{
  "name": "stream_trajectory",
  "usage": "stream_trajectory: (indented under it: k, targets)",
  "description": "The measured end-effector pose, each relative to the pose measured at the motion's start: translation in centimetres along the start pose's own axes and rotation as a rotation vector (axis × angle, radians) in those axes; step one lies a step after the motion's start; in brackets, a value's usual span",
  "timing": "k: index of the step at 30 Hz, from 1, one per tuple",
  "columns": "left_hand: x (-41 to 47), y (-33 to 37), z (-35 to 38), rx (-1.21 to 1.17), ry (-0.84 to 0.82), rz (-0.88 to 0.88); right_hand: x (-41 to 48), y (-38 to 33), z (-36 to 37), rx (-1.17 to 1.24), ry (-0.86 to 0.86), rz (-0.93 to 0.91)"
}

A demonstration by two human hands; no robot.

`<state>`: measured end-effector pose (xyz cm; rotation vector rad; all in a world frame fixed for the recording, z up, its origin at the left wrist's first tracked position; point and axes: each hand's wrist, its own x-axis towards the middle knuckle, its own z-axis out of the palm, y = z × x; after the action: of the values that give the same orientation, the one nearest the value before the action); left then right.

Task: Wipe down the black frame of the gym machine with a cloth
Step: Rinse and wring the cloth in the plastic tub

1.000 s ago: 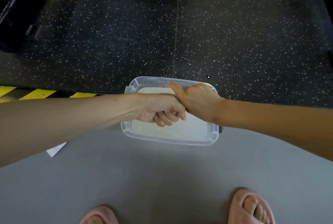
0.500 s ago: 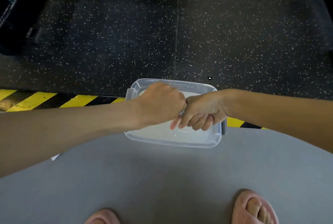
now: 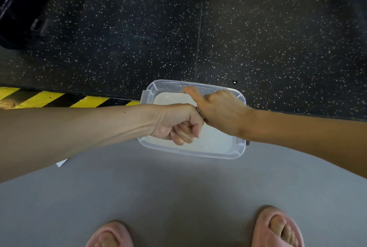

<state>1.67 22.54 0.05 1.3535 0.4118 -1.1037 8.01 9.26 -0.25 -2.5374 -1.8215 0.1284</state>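
Note:
Both my fists meet end to end above a clear plastic tub (image 3: pixel 190 153) of milky water on the floor. My left hand (image 3: pixel 176 122) is clenched with its wet fingers turned up. My right hand (image 3: pixel 220 110) is clenched with its back up and the thumb sticking out to the left. Only a thin dark sliver of the cloth (image 3: pixel 201 113) shows between the two fists; the rest is hidden inside them. A piece of the black machine frame (image 3: pixel 17 4) lies at the top left corner, far from both hands.
The tub straddles the edge between speckled black rubber flooring (image 3: pixel 278 38) and smooth grey floor (image 3: pixel 178 191). A yellow-black hazard stripe (image 3: pixel 49 98) runs left of it. A white scrap (image 3: pixel 62 162) lies under my left forearm. My feet in pink slippers (image 3: pixel 278 227) stand at the bottom.
The fists have twisted opposite ways: half a second ago my left hand was back-up and my right fingers-up; now the left shows its fingers and the right its back.

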Motion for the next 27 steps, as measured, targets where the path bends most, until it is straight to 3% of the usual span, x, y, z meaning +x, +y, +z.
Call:
stream_trajectory:
  k: [7,21,25,27]
  targets:
    - [0.1,0.4,0.2,-0.166,-0.189,-0.013,0.1,1.6,0.6,0.091,0.192,-0.155]
    - [0.5,0.0,0.0,-0.242,-0.318,-0.080,-0.5,1.6,2.4,0.198,0.335,-0.203]
    - [0.4,0.3,-0.1,-0.199,-0.308,-0.116,-0.9,1.4,2.5,0.257,0.298,-0.148]
    - [0.5,0.6,-0.7,0.023,-0.181,-0.114,-0.6,1.0,1.8,0.186,0.115,-0.017]
